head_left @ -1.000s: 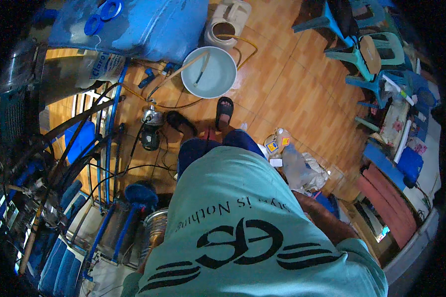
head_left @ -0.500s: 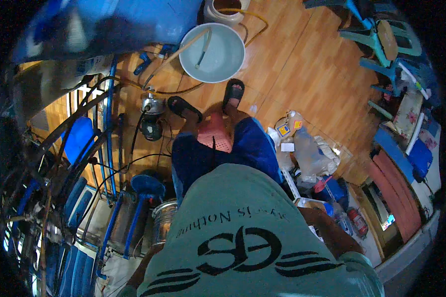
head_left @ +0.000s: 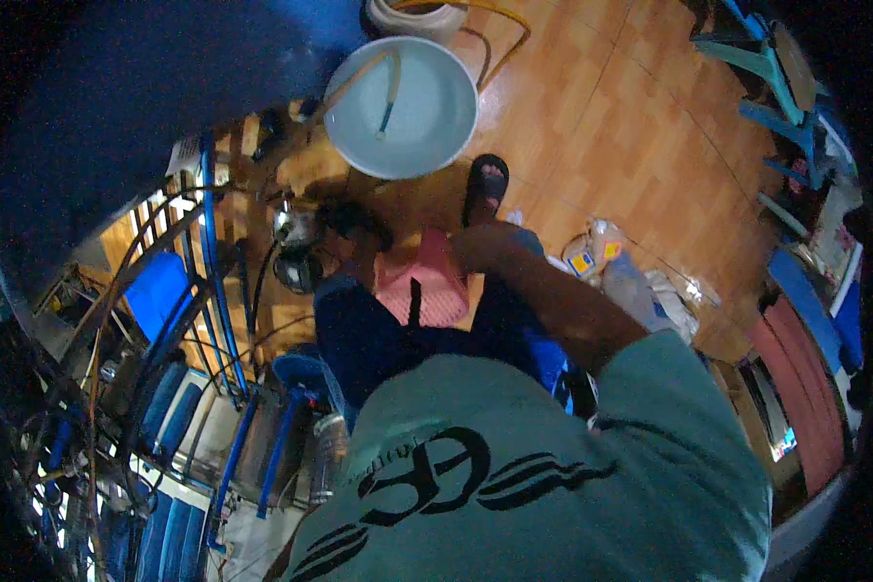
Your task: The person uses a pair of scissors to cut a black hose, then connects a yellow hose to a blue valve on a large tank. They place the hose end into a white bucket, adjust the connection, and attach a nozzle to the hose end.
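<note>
A pink plastic stool (head_left: pixel 422 291) with a perforated surface sits between my legs, near my feet. My right arm reaches down over my right thigh, and my right hand (head_left: pixel 472 248) is at the stool's right edge, its dim fingers seeming closed on it. My left hand is out of view. Just past my feet stands a round, pale tub (head_left: pixel 427 126) with a hose (head_left: pixel 393 92) hanging into it.
A whitish pot (head_left: pixel 427 21) stands behind the tub. Left are a small metal motor or pump (head_left: pixel 296 228), cables and blue metal frames. Plastic bags (head_left: pixel 640 281) and packets lie to the right. Teal chair-like frames (head_left: pixel 786 78) are at far right. A dark blue surface fills the upper left.
My right arm has swung forward and down to the pink stool. The view has dipped and shifted, so the tub and stool look larger. My right foot has moved a little right.
</note>
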Demonstrator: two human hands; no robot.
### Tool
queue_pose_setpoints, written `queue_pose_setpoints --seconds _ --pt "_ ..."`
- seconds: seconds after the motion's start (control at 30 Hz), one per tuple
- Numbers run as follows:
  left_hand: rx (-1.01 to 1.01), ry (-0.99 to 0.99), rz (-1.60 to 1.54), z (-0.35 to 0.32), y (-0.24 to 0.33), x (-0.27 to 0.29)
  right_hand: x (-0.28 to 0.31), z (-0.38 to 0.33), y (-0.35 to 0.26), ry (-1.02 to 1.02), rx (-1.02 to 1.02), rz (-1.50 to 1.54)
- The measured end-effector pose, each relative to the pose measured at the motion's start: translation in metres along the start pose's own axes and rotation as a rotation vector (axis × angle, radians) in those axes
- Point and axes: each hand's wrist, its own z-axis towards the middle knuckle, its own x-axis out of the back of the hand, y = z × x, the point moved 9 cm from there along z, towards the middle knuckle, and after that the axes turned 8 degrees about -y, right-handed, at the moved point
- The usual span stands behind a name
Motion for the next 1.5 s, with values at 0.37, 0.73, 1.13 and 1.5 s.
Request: queue_pose_setpoints --seconds 0.37,0.73,1.13,1.5 --pt "-0.155 0.085 0.074 0.161 0.120 0.023 -0.230 0.210 0.020 0.089 0.209 -0.203" --pt "-0.195 0.113 0.002 0.229 0.134 0.039 -0.217 0.228 0.075 -0.161 0.164 0.071" --pt "-0.150 0.097 -0.043 0.248 0.122 0.033 -0.206 0.284 0.046 -0.103 0.164 0.027" --pt "-0.224 0.087 -0.057 0.266 0.081 0.006 0.063 0.152 -0.064 0.015 0.611 0.208"
